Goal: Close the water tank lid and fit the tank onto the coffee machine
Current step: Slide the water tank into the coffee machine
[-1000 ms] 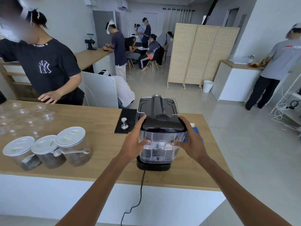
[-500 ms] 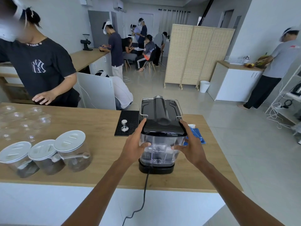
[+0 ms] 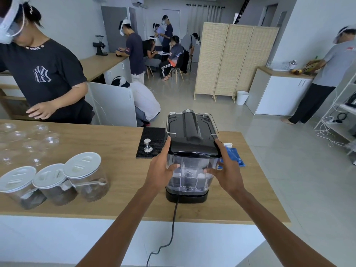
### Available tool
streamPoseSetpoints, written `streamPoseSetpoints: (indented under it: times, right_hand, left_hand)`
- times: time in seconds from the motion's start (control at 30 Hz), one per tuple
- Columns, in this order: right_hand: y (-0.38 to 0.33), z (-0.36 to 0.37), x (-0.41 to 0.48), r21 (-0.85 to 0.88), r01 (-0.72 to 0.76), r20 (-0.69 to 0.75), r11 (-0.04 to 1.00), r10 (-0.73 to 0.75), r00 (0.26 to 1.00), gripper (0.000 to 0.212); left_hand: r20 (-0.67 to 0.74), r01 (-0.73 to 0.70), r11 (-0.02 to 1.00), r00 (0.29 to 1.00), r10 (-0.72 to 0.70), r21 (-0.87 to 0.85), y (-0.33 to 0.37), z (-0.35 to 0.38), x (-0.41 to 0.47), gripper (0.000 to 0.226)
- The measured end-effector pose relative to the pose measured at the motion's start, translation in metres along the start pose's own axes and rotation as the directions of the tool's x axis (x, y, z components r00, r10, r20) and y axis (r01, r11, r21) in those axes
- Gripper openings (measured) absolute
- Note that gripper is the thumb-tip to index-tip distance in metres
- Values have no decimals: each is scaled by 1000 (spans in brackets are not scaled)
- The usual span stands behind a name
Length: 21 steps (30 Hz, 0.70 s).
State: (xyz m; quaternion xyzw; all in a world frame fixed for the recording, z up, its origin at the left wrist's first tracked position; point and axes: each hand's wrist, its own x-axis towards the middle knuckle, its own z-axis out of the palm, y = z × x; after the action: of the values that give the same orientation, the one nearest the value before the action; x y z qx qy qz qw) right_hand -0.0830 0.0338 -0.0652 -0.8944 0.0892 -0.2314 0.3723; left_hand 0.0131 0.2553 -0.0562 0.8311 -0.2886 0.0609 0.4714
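Note:
A black coffee machine point(image 3: 192, 130) stands on the wooden counter point(image 3: 115, 151) with its back toward me. The clear water tank point(image 3: 190, 174) sits against the machine's rear, above the black base, and its black lid point(image 3: 194, 149) lies flat on top. My left hand point(image 3: 161, 170) grips the tank's left side, thumb on the front wall. On the opposite side, my right hand point(image 3: 225, 174) holds the tank the same way. A black power cord point(image 3: 173, 224) runs from the base over the counter's front edge.
A black mat point(image 3: 154, 135) with a metal tamper point(image 3: 147, 145) lies left of the machine. Three lidded jars point(image 3: 84, 176) and several clear cups point(image 3: 28, 139) stand at the left. A blue cloth point(image 3: 234, 154) lies right of the machine. A person point(image 3: 42, 78) stands behind the counter.
Both hands stay on the tank's sides. The tank has settled a little lower against the machine's rear, and my head has shifted slightly.

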Motion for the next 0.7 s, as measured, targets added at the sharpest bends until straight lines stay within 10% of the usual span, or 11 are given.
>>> streamPoseSetpoints:
  times: [0.7]
  right_hand:
    - [14, 15, -9, 31, -84, -36, 996, 85, 996, 98]
  left_hand:
    - [-26, -42, 999, 999, 42, 8, -20, 17, -14, 83]
